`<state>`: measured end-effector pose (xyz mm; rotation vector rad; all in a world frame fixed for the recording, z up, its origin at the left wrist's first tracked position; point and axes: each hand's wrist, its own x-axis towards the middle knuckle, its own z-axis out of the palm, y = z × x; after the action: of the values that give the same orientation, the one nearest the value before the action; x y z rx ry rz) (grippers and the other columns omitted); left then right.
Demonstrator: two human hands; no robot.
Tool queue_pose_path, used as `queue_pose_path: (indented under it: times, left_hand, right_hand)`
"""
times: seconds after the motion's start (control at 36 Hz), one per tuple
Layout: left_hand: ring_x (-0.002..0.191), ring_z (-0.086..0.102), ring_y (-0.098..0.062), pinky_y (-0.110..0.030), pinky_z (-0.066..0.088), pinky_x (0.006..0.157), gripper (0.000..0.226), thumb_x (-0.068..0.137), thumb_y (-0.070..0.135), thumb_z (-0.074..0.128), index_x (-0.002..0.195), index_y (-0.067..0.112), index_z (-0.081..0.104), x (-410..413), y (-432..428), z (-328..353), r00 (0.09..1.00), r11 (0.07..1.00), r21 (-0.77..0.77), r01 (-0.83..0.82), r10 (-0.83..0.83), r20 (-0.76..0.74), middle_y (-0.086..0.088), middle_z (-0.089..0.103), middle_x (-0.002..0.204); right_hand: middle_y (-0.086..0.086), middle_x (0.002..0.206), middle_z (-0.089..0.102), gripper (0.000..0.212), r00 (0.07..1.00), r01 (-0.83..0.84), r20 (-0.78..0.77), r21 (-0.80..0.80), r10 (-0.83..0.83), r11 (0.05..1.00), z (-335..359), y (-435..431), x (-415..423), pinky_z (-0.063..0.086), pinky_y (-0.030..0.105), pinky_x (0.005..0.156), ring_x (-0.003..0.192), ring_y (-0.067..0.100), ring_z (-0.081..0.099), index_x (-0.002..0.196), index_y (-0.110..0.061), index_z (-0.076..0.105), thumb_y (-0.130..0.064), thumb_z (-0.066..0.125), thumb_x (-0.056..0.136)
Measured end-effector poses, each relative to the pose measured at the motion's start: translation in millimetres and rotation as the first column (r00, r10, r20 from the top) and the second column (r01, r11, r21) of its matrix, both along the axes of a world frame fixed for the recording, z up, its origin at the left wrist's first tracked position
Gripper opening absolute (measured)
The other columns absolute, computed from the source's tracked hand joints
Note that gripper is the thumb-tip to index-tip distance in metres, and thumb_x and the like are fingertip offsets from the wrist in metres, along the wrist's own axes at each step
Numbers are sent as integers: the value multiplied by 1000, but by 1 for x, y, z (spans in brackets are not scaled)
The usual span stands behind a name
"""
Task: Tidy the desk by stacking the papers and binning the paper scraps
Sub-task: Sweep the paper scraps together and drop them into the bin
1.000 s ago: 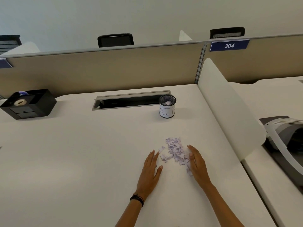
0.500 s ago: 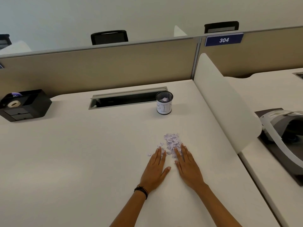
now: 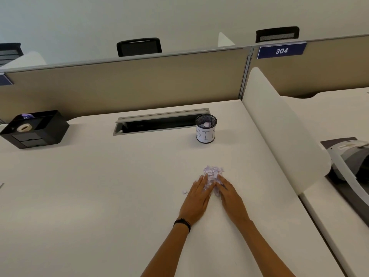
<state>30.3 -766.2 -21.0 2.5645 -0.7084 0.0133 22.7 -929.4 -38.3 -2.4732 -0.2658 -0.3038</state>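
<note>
A small heap of pale lilac paper scraps point(image 3: 213, 172) lies on the white desk point(image 3: 99, 196), right of centre. My left hand point(image 3: 196, 198) and my right hand point(image 3: 229, 194) lie flat on the desk, fingers straight, fingertips close together at the near edge of the heap, with scraps pressed between them. One stray scrap point(image 3: 184, 191) sits just left of my left hand. Beyond the heap stands a black mesh cup labelled BIN point(image 3: 205, 129) with a few scraps inside. No sheets of paper are in view.
A black desk organiser point(image 3: 36, 131) with a tape roll sits at the far left. An open cable tray point(image 3: 159, 122) is set into the desk's back. A white divider point(image 3: 279, 126) bounds the desk on the right; a grey machine point(image 3: 351, 160) lies beyond it.
Both hands have slid inward and forward from either side of the scraps. The spread-out scraps are now pushed into a tighter heap between my fingertips.
</note>
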Motion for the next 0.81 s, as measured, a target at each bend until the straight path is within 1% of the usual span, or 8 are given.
queue_pose_path:
  times: [0.08, 0.19, 0.28, 0.33, 0.44, 0.53, 0.64, 0.81]
  left_hand:
    - [142, 1, -5, -28, 4, 117, 54, 97, 41, 4, 146, 27, 23, 2, -1, -1, 1000, 1000, -9, 2, -2, -13, 5, 13, 155]
    - [139, 18, -8, -28, 16, 115, 60, 97, 43, 4, 142, 18, 35, -1, -2, 1, 999, 998, -62, -32, 31, -24, 1, 28, 151]
    - [134, 34, -13, -27, 25, 111, 58, 99, 41, 11, 139, 13, 41, -4, -2, 3, 998, 993, -102, -62, 61, -16, -2, 41, 144]
    - [126, 44, -14, -26, 32, 106, 48, 98, 33, 24, 132, 11, 49, -6, 0, 4, 996, 987, -132, -91, 92, 1, -5, 51, 136]
    - [112, 45, -6, -23, 48, 88, 37, 88, 23, 39, 121, 15, 55, -6, 3, 6, 993, 982, -173, -81, 94, 65, -3, 61, 120]
    - [106, 45, -4, -18, 48, 82, 36, 87, 28, 37, 115, 17, 57, -7, 4, 6, 994, 982, -169, -83, 94, 61, 0, 61, 115]
    - [110, 40, 1, -6, 31, 88, 49, 89, 39, 26, 113, 14, 61, -4, 6, 7, 988, 962, -225, -152, 149, -31, 3, 57, 120]
    - [98, 49, 2, -2, 32, 88, 44, 88, 39, 32, 101, 13, 66, 4, 11, 7, 967, 907, -338, -250, 250, -45, 4, 63, 105]
  right_hand:
    - [13, 132, 53, 48, 998, 58, 2, 34, -58, 998, 4, 1, -4, 37, 26, 102, 121, 25, 51, 128, -5, 52, 2, 63, 82]
    - [13, 115, 64, 43, 996, 89, 23, 31, -90, 996, 9, 0, -5, 32, 16, 96, 106, 26, 62, 112, -2, 64, 6, 73, 70]
    - [9, 114, 65, 39, 995, 96, 31, 39, -97, 995, 13, -1, -8, 37, 14, 90, 105, 22, 62, 110, -5, 66, 6, 72, 72]
    - [6, 114, 65, 34, 994, 109, 24, 50, -110, 993, 16, -1, -9, 43, 17, 85, 105, 19, 61, 108, -8, 67, 4, 69, 76]
    - [5, 109, 67, 27, 993, 117, 26, 53, -118, 992, 17, -1, -9, 45, 21, 82, 100, 19, 63, 102, -9, 69, 2, 68, 78]
    - [4, 106, 67, 24, 992, 128, 10, 56, -129, 990, 15, -2, -9, 46, 21, 80, 98, 19, 62, 99, -9, 69, 1, 69, 77]
    - [4, 100, 69, 18, 987, 162, 5, 99, -163, 982, 21, -2, -3, 47, 20, 78, 91, 18, 64, 95, -8, 70, -2, 69, 78]
    - [-3, 93, 64, 14, 982, 188, -63, 347, -177, 919, 38, -5, 15, 49, 12, 75, 84, 14, 63, 92, -7, 69, -1, 67, 80]
